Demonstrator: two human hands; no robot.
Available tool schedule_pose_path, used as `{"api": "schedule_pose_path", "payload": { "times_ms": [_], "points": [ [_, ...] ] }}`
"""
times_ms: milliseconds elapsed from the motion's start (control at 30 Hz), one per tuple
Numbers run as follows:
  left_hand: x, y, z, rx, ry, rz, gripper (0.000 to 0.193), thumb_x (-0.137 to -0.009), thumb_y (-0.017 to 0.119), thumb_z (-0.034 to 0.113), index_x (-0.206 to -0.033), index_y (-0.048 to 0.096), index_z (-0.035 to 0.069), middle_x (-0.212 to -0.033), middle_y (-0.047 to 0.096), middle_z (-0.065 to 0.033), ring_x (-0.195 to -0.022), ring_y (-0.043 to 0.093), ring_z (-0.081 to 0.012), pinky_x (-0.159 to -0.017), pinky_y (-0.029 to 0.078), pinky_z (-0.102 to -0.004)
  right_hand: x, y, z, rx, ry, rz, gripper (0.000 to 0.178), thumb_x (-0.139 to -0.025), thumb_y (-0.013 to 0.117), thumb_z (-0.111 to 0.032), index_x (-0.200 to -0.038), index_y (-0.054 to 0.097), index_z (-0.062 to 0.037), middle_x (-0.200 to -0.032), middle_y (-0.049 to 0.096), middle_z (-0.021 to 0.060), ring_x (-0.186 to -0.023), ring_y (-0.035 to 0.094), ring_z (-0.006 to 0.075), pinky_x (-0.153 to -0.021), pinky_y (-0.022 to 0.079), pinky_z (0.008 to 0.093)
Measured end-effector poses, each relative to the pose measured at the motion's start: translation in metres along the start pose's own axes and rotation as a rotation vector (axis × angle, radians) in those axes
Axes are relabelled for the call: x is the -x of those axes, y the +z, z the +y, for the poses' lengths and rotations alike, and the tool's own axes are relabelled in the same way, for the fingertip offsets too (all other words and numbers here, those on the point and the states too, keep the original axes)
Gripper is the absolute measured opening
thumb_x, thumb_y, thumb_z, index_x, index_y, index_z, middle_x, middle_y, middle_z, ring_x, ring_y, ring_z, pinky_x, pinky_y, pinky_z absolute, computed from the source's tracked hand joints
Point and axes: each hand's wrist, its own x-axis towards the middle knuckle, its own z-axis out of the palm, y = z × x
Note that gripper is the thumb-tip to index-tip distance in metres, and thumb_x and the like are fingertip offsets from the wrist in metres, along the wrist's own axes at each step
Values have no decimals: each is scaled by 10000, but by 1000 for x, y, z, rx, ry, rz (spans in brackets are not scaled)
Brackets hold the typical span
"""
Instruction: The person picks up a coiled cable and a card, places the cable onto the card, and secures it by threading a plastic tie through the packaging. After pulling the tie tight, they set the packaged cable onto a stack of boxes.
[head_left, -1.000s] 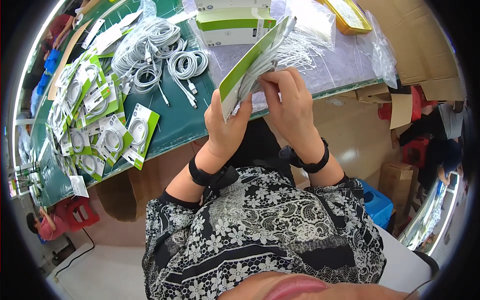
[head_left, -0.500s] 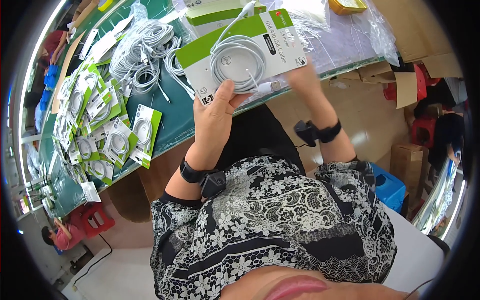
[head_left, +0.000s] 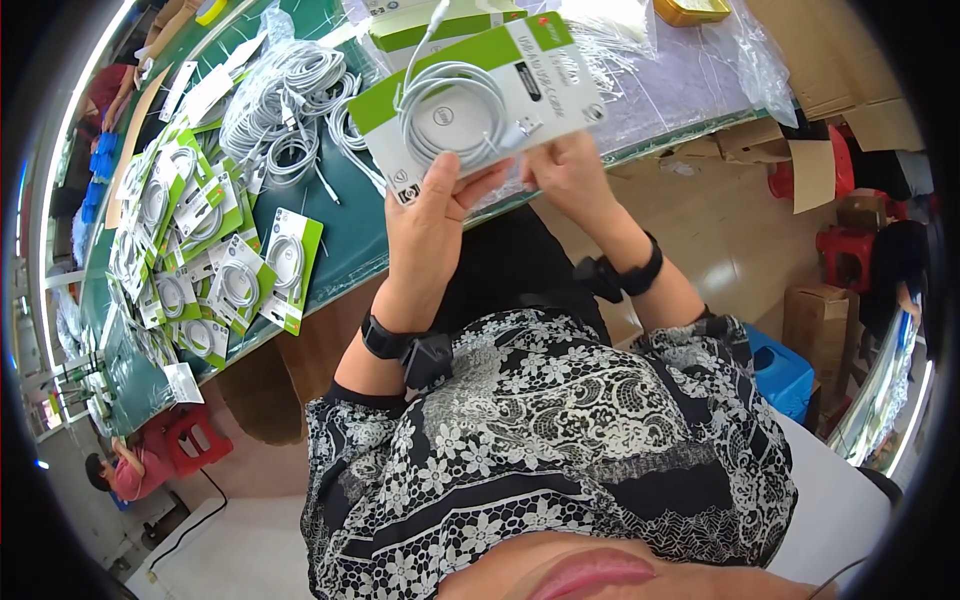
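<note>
Over the table's front edge, my left hand [head_left: 430, 215] grips a green and white packaging card [head_left: 560, 75] by its lower left part, thumb on the front face. On the card lies a coiled white USB cable [head_left: 410, 110], its USB-A plug [head_left: 520, 131] over the coil's right side and its other end sticking up past the top edge. My right hand [head_left: 572, 172] is closed at the card's lower right edge. Its fingertips are partly hidden, so what they pinch cannot be made out.
Several carded cables [head_left: 190, 240] lie piled on the green table [head_left: 345, 262] at left. Behind them is a heap of loose white cables [head_left: 290, 95]. Thin white ties [head_left: 615, 65], a yellow tray [head_left: 693, 12] and a cardboard box [head_left: 840, 60] are at back right.
My right hand has come in leftward, from beside the card's right end to its lower edge. The card has shifted slightly left, and the USB-A plug now rests against its front.
</note>
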Motion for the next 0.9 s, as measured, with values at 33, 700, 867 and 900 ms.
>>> {"api": "schedule_pose_path", "payload": {
  "times_ms": [33,700,867,900],
  "points": [
    [-3,-4,2,-4,6,4,351,-955,493,82,-1273,402,-36,-1180,555,-159,-1038,614,-295,-879,544,-423,6,-2,-4,-2,-4,-6,309,-801,684,-49,-1093,587,-26,-981,613,86,-825,595,136,-679,493,285],
    [5,-6,-9,64,27,28,374,-966,478,109,-1304,386,-22,-1217,539,-164,-1056,606,-285,-898,542,-430,15,-7,-53,674,-962,198,356,-703,644,36,-1016,679,-131,-833,555,-1,-870,527,218,-991,418,421],
    [7,-4,-5,25,26,5,381,-962,488,114,-1304,387,-20,-1212,543,-165,-1059,605,-284,-899,542,-420,12,-15,-51,616,-930,119,386,-702,627,33,-1027,691,-165,-816,542,3,-868,524,216,-1011,407,434],
    [7,-4,-6,19,24,9,382,-961,491,116,-1303,388,-21,-1210,544,-166,-1057,606,-283,-900,542,-418,11,-17,-50,609,-931,106,390,-707,627,29,-1034,691,-174,-817,540,5,-869,523,216,-1003,412,430]
  ]
}}
